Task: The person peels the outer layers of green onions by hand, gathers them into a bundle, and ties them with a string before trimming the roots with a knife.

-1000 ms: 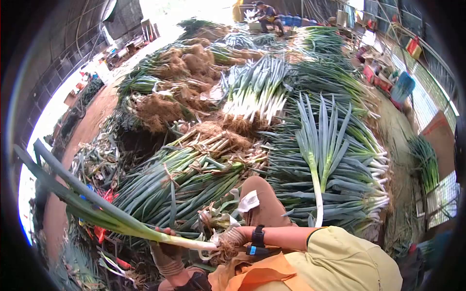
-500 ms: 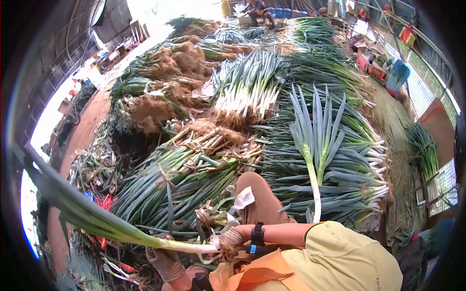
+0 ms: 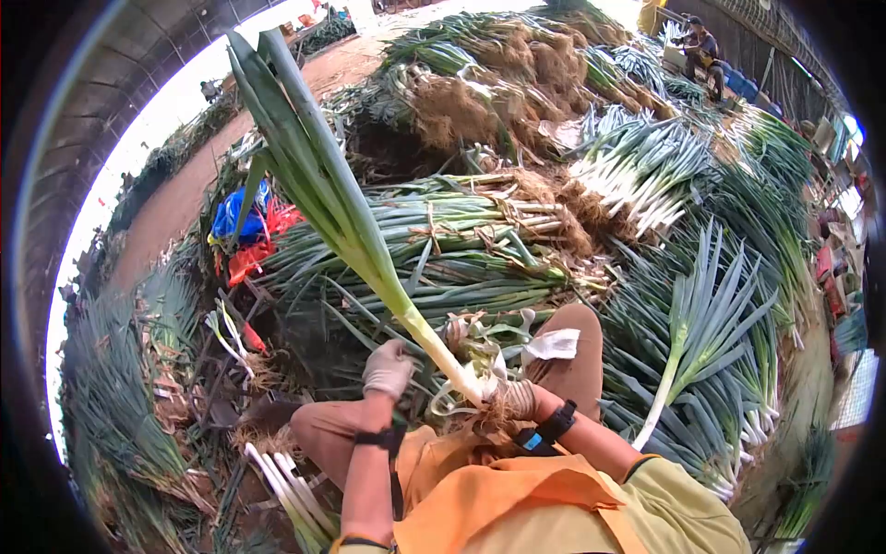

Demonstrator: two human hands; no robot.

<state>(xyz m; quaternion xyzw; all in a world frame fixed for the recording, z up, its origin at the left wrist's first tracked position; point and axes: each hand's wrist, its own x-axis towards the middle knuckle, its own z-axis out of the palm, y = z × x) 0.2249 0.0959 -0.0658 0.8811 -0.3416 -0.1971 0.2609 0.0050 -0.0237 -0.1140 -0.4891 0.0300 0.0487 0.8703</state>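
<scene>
A long green onion (image 3: 406,319) slants up to the left in front of me, white stem low and green leaves high. My right hand (image 3: 517,399), in a pale glove, is closed around its root end. My left hand (image 3: 388,369), also gloved, is beside the stem with its fingers curled; whether anything is in them is hidden. Loose peeled leaves (image 3: 480,337) lie by my knees just beyond the stem. To the right, a cleaned green onion (image 3: 672,360) with fanned leaves rests on a heap of others.
Bundled green onions (image 3: 425,231) with roots lie ahead. White-stemmed ones (image 3: 646,166) are piled farther right. Blue and red plastic bags (image 3: 245,217) sit at the left, and several white stalks (image 3: 286,485) lie by my left knee. Another person (image 3: 701,55) sits at the back right.
The green onion has swung from nearly level to steeply upright. My left hand has come off its stem and moved outward. The view has turned to the left.
</scene>
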